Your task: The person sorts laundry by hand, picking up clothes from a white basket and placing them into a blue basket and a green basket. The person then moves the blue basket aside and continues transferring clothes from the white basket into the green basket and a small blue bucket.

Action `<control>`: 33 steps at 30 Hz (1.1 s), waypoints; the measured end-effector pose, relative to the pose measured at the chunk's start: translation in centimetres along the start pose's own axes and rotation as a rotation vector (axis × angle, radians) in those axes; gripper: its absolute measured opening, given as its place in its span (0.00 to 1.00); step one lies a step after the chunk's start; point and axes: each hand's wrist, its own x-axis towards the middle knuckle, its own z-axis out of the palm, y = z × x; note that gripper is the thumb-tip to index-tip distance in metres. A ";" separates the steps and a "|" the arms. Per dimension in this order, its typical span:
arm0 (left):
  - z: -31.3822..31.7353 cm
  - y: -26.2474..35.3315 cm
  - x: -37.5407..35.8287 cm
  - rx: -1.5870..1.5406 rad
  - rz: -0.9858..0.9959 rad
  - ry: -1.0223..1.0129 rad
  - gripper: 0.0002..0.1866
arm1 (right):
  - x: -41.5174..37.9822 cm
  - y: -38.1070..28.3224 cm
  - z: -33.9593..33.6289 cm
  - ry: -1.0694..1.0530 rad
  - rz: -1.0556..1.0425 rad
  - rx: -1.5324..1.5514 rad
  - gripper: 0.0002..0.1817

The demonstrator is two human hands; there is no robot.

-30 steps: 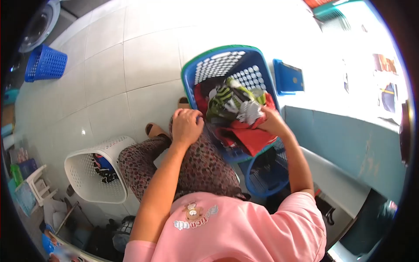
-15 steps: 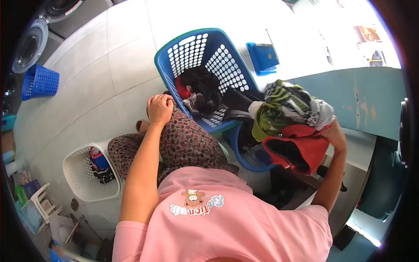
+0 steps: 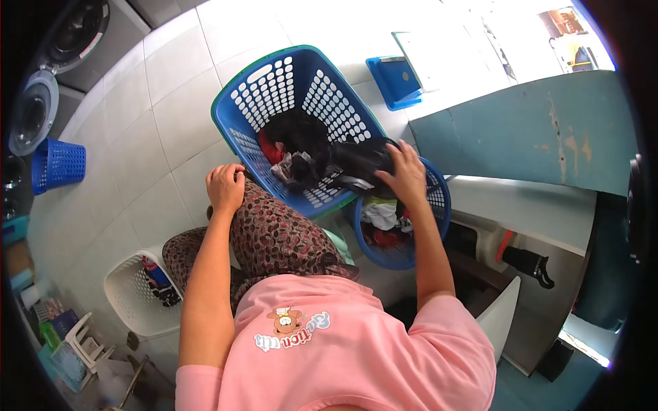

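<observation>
My left hand (image 3: pixel 226 186) rests over my knee with nothing in it, fingers lying on the patterned trousers (image 3: pixel 277 229). My right hand (image 3: pixel 406 172) is open, thumb and fingers apart, at the end of a black garment (image 3: pixel 360 159) draped over the rim of the large blue laundry basket (image 3: pixel 236 130). More dark clothes (image 3: pixel 298 133) lie inside that basket, along with a red piece (image 3: pixel 269 146) and a greyish one. Below my right wrist stands a round blue basket (image 3: pixel 389 259) holding white, green and red clothes (image 3: pixel 381 215), partly covered by the black garment and my forearm.
A white basket (image 3: pixel 123 301) with a few clothes is at my left. Front-load washers (image 3: pixel 34 113) with an open door and a small blue basket (image 3: pixel 60 164) stand at far left. A blue dustpan (image 3: pixel 394 83) lies ahead, beside a teal partition (image 3: pixel 521 137).
My right hand has let go of the red, green and white clothes, which now lie in the round basket, and has moved left to the black garment. My left hand stays on the knee.
</observation>
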 end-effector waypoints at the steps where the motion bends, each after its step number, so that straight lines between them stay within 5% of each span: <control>1: 0.0 0.1 -0.1 0.008 0.000 0.009 0.05 | 1.3 -1.5 1.0 -0.066 -0.029 -0.061 0.38; 5: -0.1 0.2 -0.2 0.025 -0.003 0.023 0.05 | 4.3 -3.0 7.9 -0.170 -0.161 -0.202 0.47; 7: -0.1 -0.1 -0.4 0.026 0.001 0.038 0.04 | 5.2 -3.0 9.2 -0.648 -0.005 -0.430 0.49; 10: -0.1 -0.4 -0.6 0.009 -0.010 0.046 0.04 | 5.4 -1.4 10.9 -0.656 -0.152 -0.281 0.30; 14: 0.1 -0.4 -0.3 0.002 -0.011 0.043 0.05 | 4.2 0.5 4.6 -0.462 -0.084 0.481 0.18; 16: 0.1 0.0 -0.1 -0.010 0.006 0.039 0.05 | 2.5 1.0 1.0 -0.391 0.151 0.959 0.14; 20: -0.1 1.0 0.6 0.049 0.046 -0.051 0.07 | -0.5 -1.1 -6.7 -0.152 0.241 1.235 0.08; 22: -0.2 3.1 0.7 -0.079 0.116 -0.116 0.12 | -0.9 -3.6 -9.3 -0.111 0.196 1.329 0.07; 23: 0.2 4.9 0.7 -0.390 0.063 -0.202 0.16 | -1.1 -5.2 -10.5 -0.077 0.148 1.425 0.05; 24: 0.7 7.0 0.8 -0.698 0.004 -0.282 0.21 | -1.3 -6.6 -11.4 -0.082 0.144 1.427 0.05; 26: 6.2 9.2 0.6 -0.827 0.077 -0.153 0.26 | -1.7 -9.5 -13.4 0.085 -0.200 1.343 0.06; 28: 14.5 11.3 0.2 -0.753 -0.241 -0.049 0.25 | -2.0 -11.1 -14.8 0.185 -0.375 1.364 0.09; 29: 11.6 12.0 0.4 -0.753 -0.245 -0.041 0.25 | -2.0 -10.4 -14.9 0.300 -0.285 1.241 0.13; 32: 1.8 14.5 -0.1 -1.562 -0.440 -0.451 0.24 | -1.9 -8.5 -15.3 0.631 -0.010 0.851 0.26; 33: -1.5 15.2 0.5 -1.828 -0.501 -0.601 0.24 | -0.5 -8.7 -16.5 0.678 0.000 0.969 0.27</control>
